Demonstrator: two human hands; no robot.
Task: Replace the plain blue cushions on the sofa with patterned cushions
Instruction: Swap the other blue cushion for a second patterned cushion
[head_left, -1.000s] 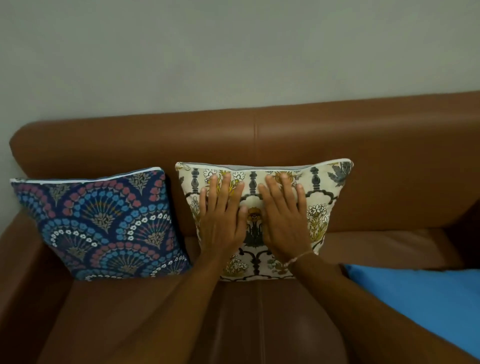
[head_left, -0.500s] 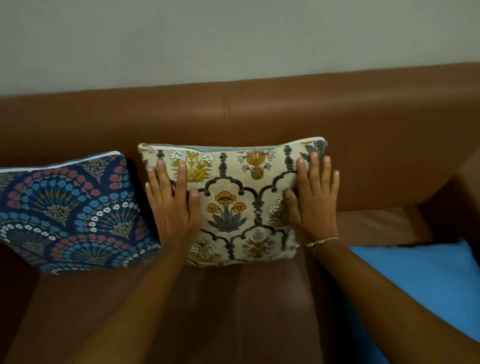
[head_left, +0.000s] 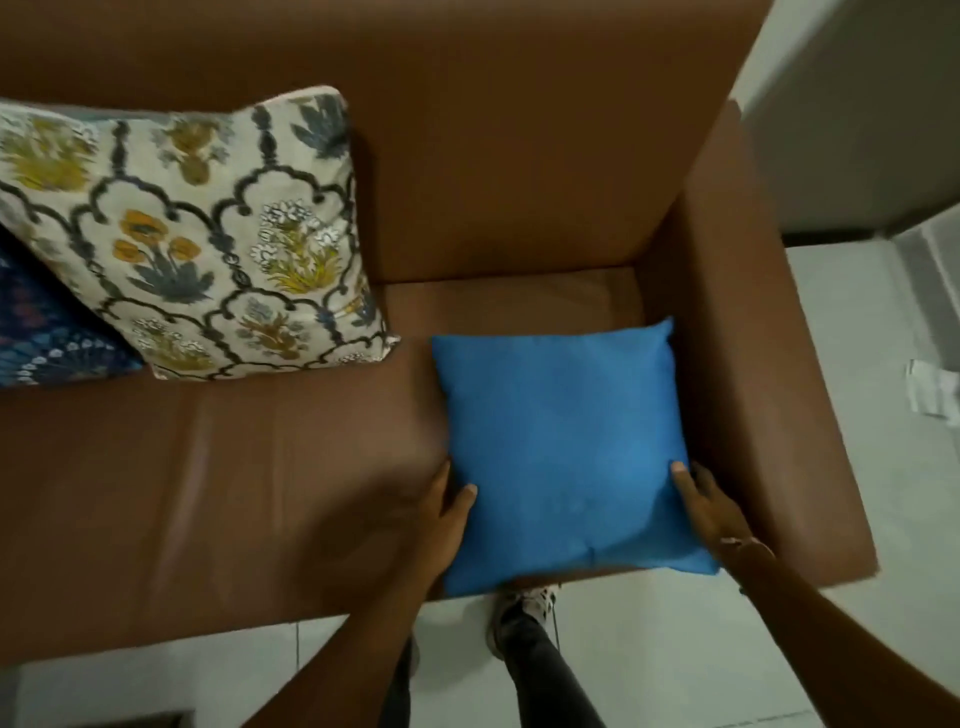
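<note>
The brown leather sofa (head_left: 291, 467) carries a floral cream cushion (head_left: 208, 244) leaning on its backrest, overlapping a dark blue patterned cushion (head_left: 36, 332) at the left edge. A plain blue cushion (head_left: 561, 447) lies flat in the seat's right front corner beside the armrest. The left hand (head_left: 441, 514) and right hand (head_left: 711, 514) clasp its two near sides, thumbs on top, fingers tucked under.

We have 1 head view, looking steeply down, close over the sofa (head_left: 519, 156) seat's right end.
</note>
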